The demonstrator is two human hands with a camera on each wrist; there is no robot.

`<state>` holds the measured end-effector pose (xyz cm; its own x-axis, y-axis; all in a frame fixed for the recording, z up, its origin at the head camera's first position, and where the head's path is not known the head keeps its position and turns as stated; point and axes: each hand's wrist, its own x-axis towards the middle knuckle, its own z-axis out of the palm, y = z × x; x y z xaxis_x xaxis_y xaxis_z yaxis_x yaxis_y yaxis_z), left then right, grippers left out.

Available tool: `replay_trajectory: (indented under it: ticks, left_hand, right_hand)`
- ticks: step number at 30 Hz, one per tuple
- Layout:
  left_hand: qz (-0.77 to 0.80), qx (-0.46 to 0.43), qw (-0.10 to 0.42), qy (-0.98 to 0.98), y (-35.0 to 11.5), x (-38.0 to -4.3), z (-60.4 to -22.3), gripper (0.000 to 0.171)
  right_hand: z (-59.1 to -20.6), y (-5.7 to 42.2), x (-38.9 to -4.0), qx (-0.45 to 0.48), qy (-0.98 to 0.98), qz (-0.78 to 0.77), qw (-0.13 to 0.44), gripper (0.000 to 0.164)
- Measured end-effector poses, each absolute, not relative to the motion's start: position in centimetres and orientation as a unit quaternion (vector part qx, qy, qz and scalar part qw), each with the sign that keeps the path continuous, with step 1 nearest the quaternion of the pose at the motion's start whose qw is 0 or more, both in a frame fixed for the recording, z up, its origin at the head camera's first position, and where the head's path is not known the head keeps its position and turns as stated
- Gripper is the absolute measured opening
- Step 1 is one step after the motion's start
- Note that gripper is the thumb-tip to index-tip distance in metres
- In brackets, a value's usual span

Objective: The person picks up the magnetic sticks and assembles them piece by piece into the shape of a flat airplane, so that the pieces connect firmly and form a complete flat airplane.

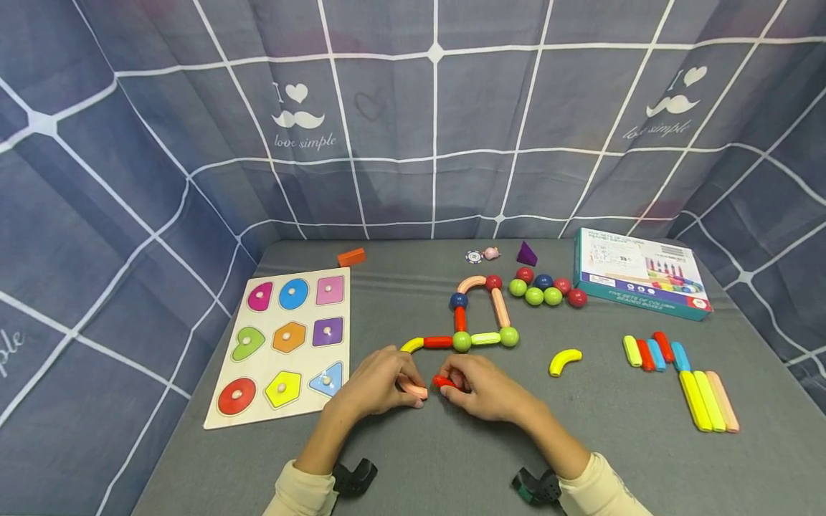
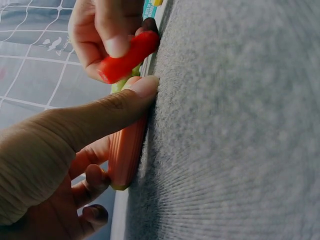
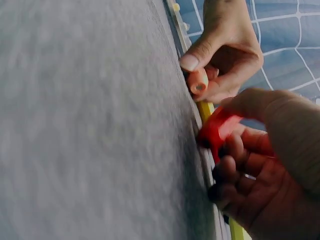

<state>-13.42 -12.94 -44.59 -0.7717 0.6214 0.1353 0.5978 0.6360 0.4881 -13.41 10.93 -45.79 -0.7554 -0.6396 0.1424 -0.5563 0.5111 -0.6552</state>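
Observation:
My left hand (image 1: pixel 381 383) pinches a ridged peach rod (image 2: pixel 127 155) low over the grey cloth, thumb along its upper side. A short red rod (image 2: pixel 131 57) is held between the thumb and fingers of my right hand (image 1: pixel 487 387). In both wrist views the two rods are close, end toward end; the peach one shows a small hole in its end face. Just beyond the hands lies a joined figure of rods and balls: a yellow curved rod (image 1: pixel 411 345), a red rod (image 1: pixel 438 342), a green ball (image 1: pixel 461 341) and a loop leading up to a red ball (image 1: pixel 493 282).
Left of the hands lies a wooden shape-puzzle board (image 1: pixel 342 308). A loose yellow curved rod (image 1: pixel 566 361) and several coloured rods (image 1: pixel 695 401) are to the right. Farther back are loose balls (image 1: pixel 553 296), a teal-edged box (image 1: pixel 639 276), a purple pyramid (image 1: pixel 526 254) and an orange block (image 1: pixel 351 257).

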Motion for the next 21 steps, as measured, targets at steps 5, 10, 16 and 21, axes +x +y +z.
replay_trajectory:
  ticks: [5,10,16,21]
  left_hand:
    - [0.263,0.333,0.026,0.905,-12.9,-13.4,-44.6,0.021]
    - [0.264,0.333,0.032,0.905,-13.0,-13.5,-44.5,0.021]
    - [0.263,0.333,0.034,0.905,-13.0,-13.4,-44.5,0.021]
    - [0.263,0.337,0.023,0.903,-13.0,-13.4,-44.6,0.021]
  right_hand:
    - [-45.9,11.9,-13.9,-0.33,0.835,-0.432,0.083,0.017]
    - [-46.1,13.1,-14.3,-0.328,0.842,-0.423,0.071,0.021]
    - [-45.9,14.0,-14.5,-0.337,0.866,-0.367,0.047,0.019]
    - [-45.9,13.5,-14.3,-0.345,0.879,-0.326,0.043,0.016]
